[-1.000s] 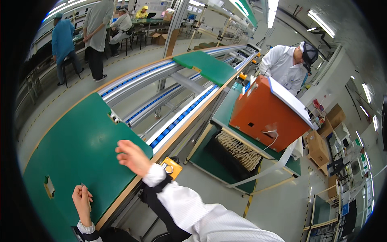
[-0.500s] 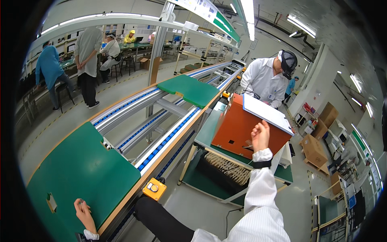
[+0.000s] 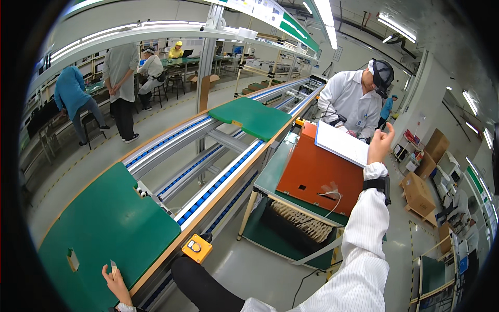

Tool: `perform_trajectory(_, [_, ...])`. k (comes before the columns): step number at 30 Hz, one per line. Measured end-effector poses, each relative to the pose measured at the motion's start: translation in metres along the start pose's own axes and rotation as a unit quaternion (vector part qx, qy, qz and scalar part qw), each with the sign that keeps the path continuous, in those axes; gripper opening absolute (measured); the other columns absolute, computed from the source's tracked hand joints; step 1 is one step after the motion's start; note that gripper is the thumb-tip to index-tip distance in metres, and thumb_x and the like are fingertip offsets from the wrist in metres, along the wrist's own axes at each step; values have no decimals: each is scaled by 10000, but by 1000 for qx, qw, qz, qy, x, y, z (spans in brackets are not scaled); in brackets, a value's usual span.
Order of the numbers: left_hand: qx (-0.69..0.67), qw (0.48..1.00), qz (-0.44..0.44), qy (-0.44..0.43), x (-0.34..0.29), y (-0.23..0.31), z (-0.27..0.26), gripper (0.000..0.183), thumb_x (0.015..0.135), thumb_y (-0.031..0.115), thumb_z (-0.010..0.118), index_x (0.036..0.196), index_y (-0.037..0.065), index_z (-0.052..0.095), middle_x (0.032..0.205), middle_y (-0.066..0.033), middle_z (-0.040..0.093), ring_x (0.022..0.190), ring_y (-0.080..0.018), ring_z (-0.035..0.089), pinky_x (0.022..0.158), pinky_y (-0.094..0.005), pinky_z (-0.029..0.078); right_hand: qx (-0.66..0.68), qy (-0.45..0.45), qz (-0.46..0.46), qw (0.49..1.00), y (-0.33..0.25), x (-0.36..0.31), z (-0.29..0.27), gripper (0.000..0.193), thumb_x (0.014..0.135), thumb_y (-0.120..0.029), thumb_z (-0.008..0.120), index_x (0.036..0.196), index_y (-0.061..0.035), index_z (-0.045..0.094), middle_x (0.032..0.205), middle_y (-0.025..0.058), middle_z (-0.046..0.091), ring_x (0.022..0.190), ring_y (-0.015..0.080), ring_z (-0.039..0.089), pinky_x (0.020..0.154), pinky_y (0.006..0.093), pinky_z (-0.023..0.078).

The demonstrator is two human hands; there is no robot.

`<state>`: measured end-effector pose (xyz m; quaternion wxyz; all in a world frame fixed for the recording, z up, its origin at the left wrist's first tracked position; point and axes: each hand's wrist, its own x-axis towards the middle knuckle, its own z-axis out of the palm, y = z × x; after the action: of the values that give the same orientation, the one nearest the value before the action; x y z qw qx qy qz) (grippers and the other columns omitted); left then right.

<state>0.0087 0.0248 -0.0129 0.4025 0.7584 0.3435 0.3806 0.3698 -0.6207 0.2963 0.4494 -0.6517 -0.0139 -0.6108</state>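
Rightward from the orange box's [image 3: 306, 179] front, the right hand [image 3: 382, 144] has moved beside the clipboard's [image 3: 338, 143] near right corner, half open, seemingly empty; I cannot tell if they touch. Near the green board's [image 3: 112, 218] wood-trimmed right edge, the left hand [image 3: 117, 283] pinches a small pale piece [image 3: 113, 265].

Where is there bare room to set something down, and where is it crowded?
The near green board is bare between the left hand and the board's notched far edge. The far green board, lying across the rails, also looks bare. The cart is crowded: an orange box carrying a clipboard covers much of its top.
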Motion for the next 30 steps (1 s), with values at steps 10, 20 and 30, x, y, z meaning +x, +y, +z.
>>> perform_trajectory(10, [1,1000,12,20,-1,-3,0,301,837,81,455,1121,26,375,585,20,322,519,-65,300,455,-238,242,-350,-136,-50,925,22,-57,-3,374,717,-65,444,1089,-88,424,615,171,559,603,343,557,554,439,406])
perform_trajectory(20, [5,999,22,25,0,-6,-1,309,834,77,455,1129,35,369,595,19,325,525,-66,298,460,-234,241,-279,-354,-156,879,-10,-157,39,409,753,-115,478,1154,-98,403,615,162,552,539,313,562,491,429,447])
perform_trajectory(30, [-8,999,35,20,-1,3,2,324,830,71,461,1133,31,354,608,17,320,549,-65,309,476,-228,250,-371,-381,-14,847,21,-179,77,627,736,-112,476,1298,-98,198,748,160,583,560,328,565,516,420,469])
